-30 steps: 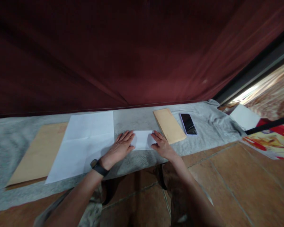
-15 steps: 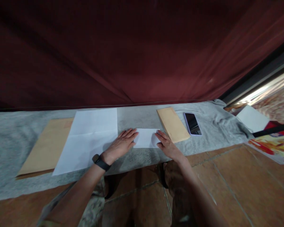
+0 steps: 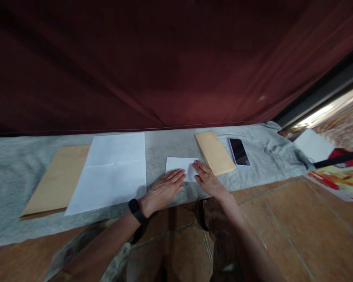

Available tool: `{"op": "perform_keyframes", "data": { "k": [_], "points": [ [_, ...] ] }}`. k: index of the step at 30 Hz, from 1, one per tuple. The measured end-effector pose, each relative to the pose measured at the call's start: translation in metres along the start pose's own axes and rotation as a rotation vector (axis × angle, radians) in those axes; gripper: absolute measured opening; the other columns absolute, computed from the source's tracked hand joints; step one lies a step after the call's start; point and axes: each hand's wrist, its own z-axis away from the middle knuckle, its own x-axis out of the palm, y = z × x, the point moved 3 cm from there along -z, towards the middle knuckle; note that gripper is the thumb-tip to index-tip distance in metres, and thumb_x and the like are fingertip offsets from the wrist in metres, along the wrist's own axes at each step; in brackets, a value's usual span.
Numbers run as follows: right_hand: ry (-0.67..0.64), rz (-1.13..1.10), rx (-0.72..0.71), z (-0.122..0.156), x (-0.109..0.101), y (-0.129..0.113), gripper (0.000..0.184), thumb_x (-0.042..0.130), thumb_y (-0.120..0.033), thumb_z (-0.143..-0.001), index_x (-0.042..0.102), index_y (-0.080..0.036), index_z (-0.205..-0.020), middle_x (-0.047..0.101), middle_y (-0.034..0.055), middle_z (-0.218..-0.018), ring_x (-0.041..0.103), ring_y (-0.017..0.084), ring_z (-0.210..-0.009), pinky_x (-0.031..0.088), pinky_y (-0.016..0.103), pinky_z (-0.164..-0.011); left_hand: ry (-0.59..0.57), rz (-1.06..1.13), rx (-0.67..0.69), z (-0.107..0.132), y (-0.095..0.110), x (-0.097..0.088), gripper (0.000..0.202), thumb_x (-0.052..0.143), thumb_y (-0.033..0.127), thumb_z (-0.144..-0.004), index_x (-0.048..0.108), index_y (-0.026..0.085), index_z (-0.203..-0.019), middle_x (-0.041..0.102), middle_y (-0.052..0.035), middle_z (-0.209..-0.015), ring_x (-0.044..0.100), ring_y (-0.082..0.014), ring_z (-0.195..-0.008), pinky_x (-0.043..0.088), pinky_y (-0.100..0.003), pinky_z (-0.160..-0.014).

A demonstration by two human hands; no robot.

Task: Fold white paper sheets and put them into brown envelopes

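Observation:
A small folded sheet of white paper (image 3: 176,162) lies flat on the grey cloth in front of me. My left hand (image 3: 168,187) rests with outstretched fingers over its lower left part, a dark watch on the wrist. At the paper's right edge, my right hand (image 3: 206,178) presses down with its fingertips, fingers extended. Both hands are open and lie on the paper without gripping it. Just beyond my right hand is a brown envelope (image 3: 215,152). Left of my left hand is a larger white sheet (image 3: 114,172) with a crease across it.
The grey cloth (image 3: 167,143) covers a narrow surface, with a dark red curtain (image 3: 164,78) behind it. A phone (image 3: 239,152) lies right of the envelope. On the left, a larger brown envelope (image 3: 57,180) sits partly under the white sheet. The floor is tiled (image 3: 300,219).
My left hand has slid right and slightly down, from the paper's left edge onto its lower middle. My right hand has stayed at the right edge.

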Motion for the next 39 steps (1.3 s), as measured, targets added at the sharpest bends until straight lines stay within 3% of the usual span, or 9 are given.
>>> {"op": "perform_keyframes", "data": {
  "k": [6,10,13,23,29,39],
  "points": [
    [0.039,0.023,0.015,-0.003,-0.013,-0.03,0.046,0.044,-0.026,-0.102,0.053,-0.017,-0.146,0.047,0.0133,-0.154,0.04,0.028,-0.145,0.035,0.052,-0.12,0.084,-0.05,-0.02,0.005,0.017,0.012,0.056,0.045,0.045,-0.102,0.041,0.017,-0.15,0.037,-0.0134,-0.161,0.031,-0.0259,-0.151,0.026,-0.046,-0.124],
    [-0.031,-0.073,-0.115,-0.004,-0.01,-0.062,0.048,0.038,-0.038,-0.106,0.051,-0.018,-0.147,0.048,0.0111,-0.154,0.04,0.023,-0.146,0.036,0.046,-0.121,0.113,-0.034,-0.044,0.007,0.021,0.018,0.056,0.047,0.049,-0.1,0.048,0.015,-0.144,0.046,-0.0164,-0.154,0.033,-0.0275,-0.149,0.023,-0.05,-0.125],
    [-0.074,-0.078,-0.175,0.0,-0.001,-0.071,0.053,0.037,-0.043,-0.106,0.044,-0.016,-0.151,0.044,0.0125,-0.157,0.036,0.023,-0.148,0.034,0.046,-0.122,0.118,-0.023,-0.07,0.009,0.023,0.021,0.058,0.048,0.05,-0.099,0.047,0.014,-0.144,0.047,-0.0189,-0.153,0.034,-0.029,-0.149,0.021,-0.053,-0.124],
    [-0.043,0.038,-0.045,0.011,0.012,-0.056,0.058,0.033,-0.046,-0.106,0.034,-0.018,-0.157,0.033,0.0113,-0.162,0.026,0.025,-0.152,0.029,0.05,-0.123,0.118,-0.013,-0.09,0.014,0.024,0.023,0.071,0.045,0.054,-0.099,0.032,0.011,-0.153,0.033,-0.0193,-0.161,0.024,-0.0262,-0.153,0.021,-0.049,-0.124],
    [-0.023,0.092,-0.015,0.013,0.011,-0.051,0.056,0.035,-0.045,-0.106,0.036,-0.018,-0.156,0.033,0.0117,-0.163,0.026,0.026,-0.152,0.027,0.051,-0.123,0.12,-0.009,-0.107,0.017,0.024,0.024,0.073,0.045,0.054,-0.099,0.027,0.012,-0.156,0.028,-0.0188,-0.163,0.02,-0.0267,-0.154,0.023,-0.049,-0.124],
    [0.042,0.157,0.025,0.016,0.011,-0.041,0.057,0.038,-0.042,-0.106,0.037,-0.013,-0.155,0.029,0.015,-0.163,0.025,0.028,-0.152,0.027,0.049,-0.123,0.107,-0.039,-0.154,0.021,0.024,0.022,0.077,0.049,0.054,-0.098,0.029,0.006,-0.154,0.027,-0.0222,-0.163,0.021,-0.0299,-0.153,0.024,-0.048,-0.124]
  ]
}}
